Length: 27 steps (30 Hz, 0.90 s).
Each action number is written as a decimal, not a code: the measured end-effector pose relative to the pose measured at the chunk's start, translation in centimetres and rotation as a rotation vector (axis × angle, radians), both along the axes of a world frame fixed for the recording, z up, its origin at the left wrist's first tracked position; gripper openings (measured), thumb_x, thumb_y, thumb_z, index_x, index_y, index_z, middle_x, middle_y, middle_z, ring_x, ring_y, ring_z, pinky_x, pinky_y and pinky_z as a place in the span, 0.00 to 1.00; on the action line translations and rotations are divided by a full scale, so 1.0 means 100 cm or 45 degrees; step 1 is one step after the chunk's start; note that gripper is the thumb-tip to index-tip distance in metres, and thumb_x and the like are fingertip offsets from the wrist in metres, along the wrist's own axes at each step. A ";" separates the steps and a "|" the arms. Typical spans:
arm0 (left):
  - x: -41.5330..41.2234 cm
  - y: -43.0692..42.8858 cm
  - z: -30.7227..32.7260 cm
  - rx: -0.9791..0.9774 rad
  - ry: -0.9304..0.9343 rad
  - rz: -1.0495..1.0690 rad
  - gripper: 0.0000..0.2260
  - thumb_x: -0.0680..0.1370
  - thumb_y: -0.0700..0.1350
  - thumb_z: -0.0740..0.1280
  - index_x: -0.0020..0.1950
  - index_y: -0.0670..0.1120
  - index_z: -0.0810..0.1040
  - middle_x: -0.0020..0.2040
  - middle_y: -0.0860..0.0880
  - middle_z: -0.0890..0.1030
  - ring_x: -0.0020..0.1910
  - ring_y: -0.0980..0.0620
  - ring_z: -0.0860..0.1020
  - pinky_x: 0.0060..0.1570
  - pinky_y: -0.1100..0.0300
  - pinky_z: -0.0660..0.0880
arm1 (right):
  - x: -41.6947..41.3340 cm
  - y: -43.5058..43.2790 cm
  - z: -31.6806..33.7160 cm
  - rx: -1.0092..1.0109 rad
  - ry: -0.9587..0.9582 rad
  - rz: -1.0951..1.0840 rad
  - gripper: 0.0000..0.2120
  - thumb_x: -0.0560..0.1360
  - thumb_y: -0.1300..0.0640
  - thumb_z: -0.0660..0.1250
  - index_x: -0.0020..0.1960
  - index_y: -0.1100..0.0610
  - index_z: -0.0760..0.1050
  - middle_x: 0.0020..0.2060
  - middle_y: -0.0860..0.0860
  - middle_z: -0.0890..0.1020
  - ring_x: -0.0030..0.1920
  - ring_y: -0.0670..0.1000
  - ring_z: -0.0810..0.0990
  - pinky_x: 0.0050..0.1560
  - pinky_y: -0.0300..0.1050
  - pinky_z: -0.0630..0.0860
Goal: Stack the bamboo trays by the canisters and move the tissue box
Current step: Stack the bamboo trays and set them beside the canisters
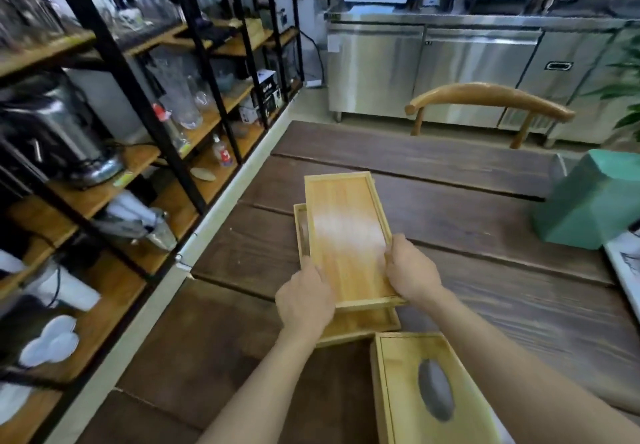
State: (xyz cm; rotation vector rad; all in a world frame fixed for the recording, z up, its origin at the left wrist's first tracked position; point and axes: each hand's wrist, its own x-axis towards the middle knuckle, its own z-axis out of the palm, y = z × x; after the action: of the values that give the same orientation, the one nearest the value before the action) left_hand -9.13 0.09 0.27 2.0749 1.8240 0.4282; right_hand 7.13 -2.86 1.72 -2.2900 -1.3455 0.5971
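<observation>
1. Head view: no brand or label can be read; the small black-and-white box (267, 80) on the shelving (145, 104) carries print, but it is too blurred to make out.
2. The upper bamboo tray (346, 235) is held by both hands, and nothing lies in it, only a bright glare on its floor.
3. The left hand (304, 300) grips the tray's near-left edge; its fingers (313, 272) are curled shut on the rim.
4. The right hand (412, 270) grips the near-right edge, fingers (393, 253) closed over that rim.
5. The upper tray sits askew above the lower bamboo tray (360, 326), which lies on the dark wooden table (485, 287) under and just behind the left fingers; whether the two trays touch cannot be told.
6. The lower tray's visible strips show nothing inside.
7. The bamboo tissue box (429, 391) stands below the right wrist, just beside the lower tray's near corner; its oval slot looks dark, and whether tissue is inside cannot be told.
8. A green angular container (588, 201) stands well right of the right fingers, its contents hidden.
9. Beyond the fingertips, a wooden chair back (488, 97) and steel cabinets (450, 66).
10. Left of the left fingers, the shelving holds glass jars, a metal urn and white dishes.
</observation>
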 end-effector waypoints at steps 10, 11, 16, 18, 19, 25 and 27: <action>-0.025 -0.010 -0.027 0.036 0.069 -0.004 0.11 0.82 0.48 0.50 0.53 0.46 0.69 0.44 0.46 0.84 0.42 0.44 0.82 0.41 0.53 0.71 | -0.022 -0.003 -0.022 -0.067 -0.035 0.090 0.12 0.78 0.54 0.50 0.55 0.59 0.66 0.52 0.58 0.77 0.47 0.60 0.77 0.42 0.49 0.68; -0.027 -0.011 -0.028 0.037 0.067 -0.005 0.10 0.82 0.48 0.50 0.53 0.46 0.69 0.44 0.46 0.84 0.42 0.44 0.82 0.42 0.53 0.72 | -0.024 -0.003 -0.022 -0.062 -0.048 0.102 0.13 0.79 0.53 0.49 0.56 0.59 0.66 0.53 0.58 0.77 0.48 0.60 0.77 0.42 0.48 0.67; -0.031 -0.015 -0.031 0.025 0.081 -0.057 0.11 0.82 0.48 0.49 0.54 0.46 0.68 0.43 0.45 0.85 0.41 0.44 0.81 0.44 0.53 0.71 | -0.027 -0.008 -0.026 -0.066 -0.106 0.125 0.14 0.80 0.54 0.49 0.59 0.61 0.65 0.58 0.59 0.73 0.50 0.60 0.77 0.45 0.49 0.70; -0.029 -0.018 -0.029 -0.002 0.077 -0.068 0.10 0.82 0.48 0.49 0.54 0.46 0.68 0.44 0.45 0.85 0.42 0.44 0.81 0.45 0.52 0.71 | -0.026 -0.008 -0.026 -0.081 -0.116 0.119 0.13 0.80 0.55 0.50 0.60 0.61 0.64 0.59 0.59 0.71 0.49 0.59 0.77 0.44 0.48 0.70; -0.028 -0.019 -0.029 -0.013 0.074 -0.068 0.10 0.82 0.48 0.50 0.54 0.46 0.68 0.44 0.45 0.84 0.42 0.44 0.81 0.45 0.52 0.72 | -0.025 -0.007 -0.026 -0.084 -0.096 0.108 0.13 0.80 0.55 0.50 0.60 0.61 0.64 0.58 0.59 0.71 0.49 0.59 0.77 0.44 0.48 0.71; -0.022 -0.014 -0.029 -0.226 -0.285 0.072 0.17 0.81 0.49 0.55 0.68 0.46 0.67 0.65 0.47 0.74 0.63 0.48 0.73 0.58 0.56 0.70 | -0.014 -0.006 -0.027 -0.044 0.011 0.006 0.16 0.78 0.54 0.55 0.62 0.60 0.66 0.60 0.57 0.70 0.54 0.57 0.74 0.54 0.51 0.72; -0.020 -0.010 -0.028 -0.496 -0.651 0.154 0.22 0.81 0.50 0.55 0.75 0.49 0.60 0.72 0.48 0.68 0.70 0.48 0.68 0.68 0.50 0.66 | -0.013 -0.004 -0.028 -0.046 0.136 -0.060 0.17 0.78 0.55 0.57 0.64 0.62 0.66 0.61 0.58 0.71 0.58 0.57 0.72 0.58 0.51 0.69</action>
State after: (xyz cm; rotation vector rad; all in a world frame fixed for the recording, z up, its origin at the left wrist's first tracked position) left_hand -11.10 -0.90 -2.49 1.4387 1.5732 0.5276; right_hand 5.81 -3.27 -1.12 -2.2769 -1.2368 0.7232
